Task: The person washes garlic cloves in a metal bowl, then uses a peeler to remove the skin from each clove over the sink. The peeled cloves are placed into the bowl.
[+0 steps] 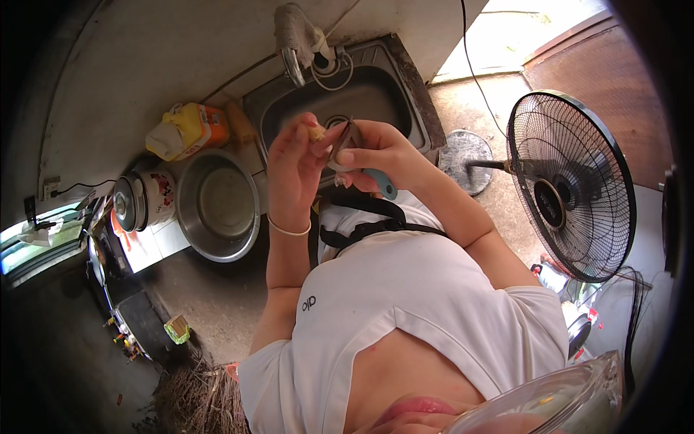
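Note:
Over the near edge of the steel sink (368, 100), my left hand (295, 163) pinches a small pale-yellow food piece (316, 132) between thumb and fingers. Close to its right, my right hand (379, 149) grips a small bladed tool with a teal handle (387, 189); its metal blade (347, 142) points up, away from me. Whether it is a knife or a peeler cannot be told. A small whitish bit shows below the blade, near the fingertips. The hands nearly touch, and fingers partly hide the blade.
A faucet (294, 65) wrapped in cloth hangs over the sink. Left of the sink stand a large metal basin (244, 238), a yellow-orange jug (187, 130) and a lidded pot (127, 203). A standing fan (569, 187) is at the right. A bundle of dry twigs (198, 399) lies lower left.

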Demonstrator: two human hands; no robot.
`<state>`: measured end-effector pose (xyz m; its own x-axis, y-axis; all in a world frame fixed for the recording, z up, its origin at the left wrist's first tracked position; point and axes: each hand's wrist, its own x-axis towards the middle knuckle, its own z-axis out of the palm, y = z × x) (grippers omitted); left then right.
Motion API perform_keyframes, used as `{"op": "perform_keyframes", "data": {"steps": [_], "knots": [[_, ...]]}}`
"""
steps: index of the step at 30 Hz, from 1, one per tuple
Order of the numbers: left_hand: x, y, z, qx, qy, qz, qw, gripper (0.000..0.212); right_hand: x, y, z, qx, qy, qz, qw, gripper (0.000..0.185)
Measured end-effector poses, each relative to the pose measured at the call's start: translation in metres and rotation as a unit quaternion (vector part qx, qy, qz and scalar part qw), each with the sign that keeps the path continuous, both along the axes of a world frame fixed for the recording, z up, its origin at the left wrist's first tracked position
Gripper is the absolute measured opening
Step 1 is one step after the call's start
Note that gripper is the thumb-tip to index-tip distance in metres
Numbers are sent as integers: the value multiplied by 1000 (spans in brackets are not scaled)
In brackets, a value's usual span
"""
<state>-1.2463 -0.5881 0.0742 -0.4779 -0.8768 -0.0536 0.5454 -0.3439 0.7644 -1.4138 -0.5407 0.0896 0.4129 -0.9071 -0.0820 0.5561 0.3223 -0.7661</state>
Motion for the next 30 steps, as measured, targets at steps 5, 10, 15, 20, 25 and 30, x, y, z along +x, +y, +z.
{"op": "perform_keyframes", "data": {"steps": [5, 10, 15, 20, 25, 30], "knots": [[-4, 5, -2, 3, 50, -17, 999, 24, -3, -2, -6, -5, -14, -8, 1000, 26], [1, 1, -4, -16, 66, 9, 998, 23, 1, -4, -14, -30, -103, -121, 987, 39], [1, 4, -6, -39, 9, 37, 998, 25, 8, -12, 0, -80, 93, -175, 977, 45], [2, 1, -10, -58, -39, 49, 996, 21, 10, -13, -2, -77, 93, -186, 975, 44], [8, -3, -6, -175, -170, 57, 968, 17, 6, -15, -5, -88, 131, -178, 971, 42], [12, -6, 1, -302, -292, 70, 905, 17, 3, -16, -4, -87, 149, -171, 970, 42]]}}
